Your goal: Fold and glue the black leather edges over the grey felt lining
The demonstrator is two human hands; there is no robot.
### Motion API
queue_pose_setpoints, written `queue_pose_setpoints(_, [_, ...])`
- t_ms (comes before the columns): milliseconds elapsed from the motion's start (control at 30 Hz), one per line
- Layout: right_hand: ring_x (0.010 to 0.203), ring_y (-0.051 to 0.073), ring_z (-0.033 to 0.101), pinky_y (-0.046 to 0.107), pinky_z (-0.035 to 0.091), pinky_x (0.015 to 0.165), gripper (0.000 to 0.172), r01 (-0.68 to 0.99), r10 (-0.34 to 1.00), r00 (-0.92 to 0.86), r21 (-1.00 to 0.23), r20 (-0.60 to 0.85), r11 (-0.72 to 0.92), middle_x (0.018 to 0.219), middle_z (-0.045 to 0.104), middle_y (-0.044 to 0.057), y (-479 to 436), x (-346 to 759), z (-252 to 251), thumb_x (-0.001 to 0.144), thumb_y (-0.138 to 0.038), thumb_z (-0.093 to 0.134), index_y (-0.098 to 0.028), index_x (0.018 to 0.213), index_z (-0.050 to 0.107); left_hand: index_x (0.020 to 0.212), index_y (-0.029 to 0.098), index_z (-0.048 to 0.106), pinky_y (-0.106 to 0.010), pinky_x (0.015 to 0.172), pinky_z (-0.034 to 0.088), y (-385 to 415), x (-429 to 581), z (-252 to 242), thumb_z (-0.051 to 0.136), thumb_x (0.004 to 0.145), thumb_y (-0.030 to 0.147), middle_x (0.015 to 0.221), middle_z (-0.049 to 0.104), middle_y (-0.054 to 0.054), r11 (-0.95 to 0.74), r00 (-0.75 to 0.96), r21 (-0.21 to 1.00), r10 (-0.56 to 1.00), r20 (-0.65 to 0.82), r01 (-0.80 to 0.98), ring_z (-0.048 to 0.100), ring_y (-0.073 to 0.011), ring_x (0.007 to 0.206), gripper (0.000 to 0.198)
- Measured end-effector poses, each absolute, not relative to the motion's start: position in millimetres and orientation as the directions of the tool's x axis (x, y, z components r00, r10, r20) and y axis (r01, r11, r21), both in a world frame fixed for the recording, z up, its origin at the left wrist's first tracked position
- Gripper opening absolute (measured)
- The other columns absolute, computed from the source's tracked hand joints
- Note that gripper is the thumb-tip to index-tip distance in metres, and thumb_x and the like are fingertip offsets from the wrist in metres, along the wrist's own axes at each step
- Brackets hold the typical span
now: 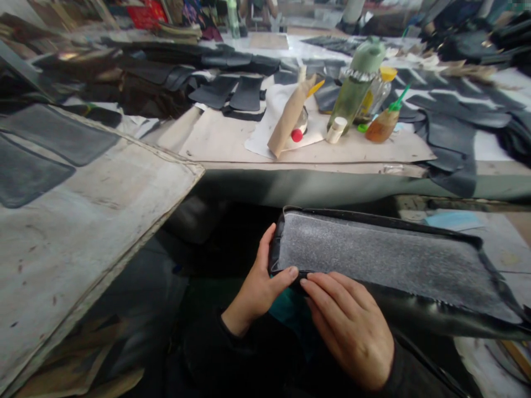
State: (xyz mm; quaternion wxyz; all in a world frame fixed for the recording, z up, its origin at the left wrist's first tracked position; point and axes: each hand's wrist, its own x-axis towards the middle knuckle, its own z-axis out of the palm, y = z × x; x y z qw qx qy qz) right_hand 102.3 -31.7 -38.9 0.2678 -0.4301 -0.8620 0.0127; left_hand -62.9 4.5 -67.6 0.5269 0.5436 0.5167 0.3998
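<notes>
A long black leather piece [385, 260], like a bag base or panel, has a raised rim around a grey fuzzy inner face and tilts down to the right. At its near left corner is my left hand [259, 282], fingers behind the left end and thumb on the near rim; it grips the piece. My right hand [352, 326] lies along the near edge just right of that thumb, fingers together and pressed on the black rim. Its thumb is hidden below, under the edge.
Ahead, a worktable [224, 141] bears black leather pieces [246, 93], a green bottle [352, 91], a small glue bottle [384, 122] with a green tip and a brown paper roll [292, 116]. At left, a worn board [103, 221] juts in. A blue mask [454, 220] lies at right.
</notes>
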Motion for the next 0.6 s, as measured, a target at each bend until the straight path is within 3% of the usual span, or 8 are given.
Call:
queue_pose_setpoints(167, [0.099, 0.019, 0.052, 0.034, 0.045, 0.084, 0.029, 0.702, 0.715, -0.549, -0.225, 0.432, 0.676, 0.112, 0.057, 0.004, -36.2, 108.1, -24.8, 0.086, -0.013, 0.042, -0.013, 0.112, 0.055, 0.135, 0.018, 0.014, -0.038, 0.107, 0.02, 21.5, -74.8, -53.4, 0.06, 0.071, 0.033, 0.142, 0.021, -0.01, -0.031, 0.246, 0.941, 0.968, -0.056, 0.336, 0.022, -0.0228, 0.129, 0.08])
queue_pose_setpoints(333, [0.101, 0.016, 0.052, 0.027, 0.046, 0.083, 0.031, 0.714, 0.706, -0.604, -0.142, 0.369, 0.685, 0.113, 0.056, 0.004, -38.0, 156.2, 20.5, 0.087, -0.018, 0.039, -0.016, 0.116, 0.05, 0.13, 0.017, 0.029, -0.038, 0.105, 0.024, 63.5, -77.7, -24.6, 0.057, 0.073, 0.035, 0.138, 0.03, -0.01, -0.295, 0.373, 0.782, 0.924, 0.087, 0.548, 0.03, -0.0222, 0.126, 0.067])
queue_pose_setpoints(433, [0.099, 0.018, 0.053, 0.029, 0.046, 0.084, 0.032, 0.786, 0.763, -0.564, -0.079, 0.317, 0.613, 0.109, 0.056, 0.004, -18.2, 204.8, 49.5, 0.087, -0.029, 0.041, -0.021, 0.117, 0.048, 0.124, 0.014, 0.04, -0.034, 0.104, 0.026, 90.5, -68.3, -9.5, 0.054, 0.074, 0.033, 0.131, 0.041, -0.009, -0.393, 0.448, 0.678, 0.888, 0.104, 0.621, 0.037, -0.02, 0.121, 0.055])
queue_pose_setpoints(600, [0.094, 0.023, 0.054, 0.039, 0.044, 0.084, 0.035, 0.902, 0.907, -0.407, -0.109, 0.109, 0.418, 0.102, 0.058, 0.006, 33.0, 255.6, 66.1, 0.085, -0.042, 0.037, -0.021, 0.104, 0.057, 0.119, 0.014, 0.045, -0.033, 0.096, 0.035, 120.5, -28.5, 3.1, 0.053, 0.072, 0.032, 0.119, 0.053, -0.008, -0.524, 0.646, 0.595, 0.764, 0.011, 0.609, 0.049, -0.0202, 0.109, 0.051])
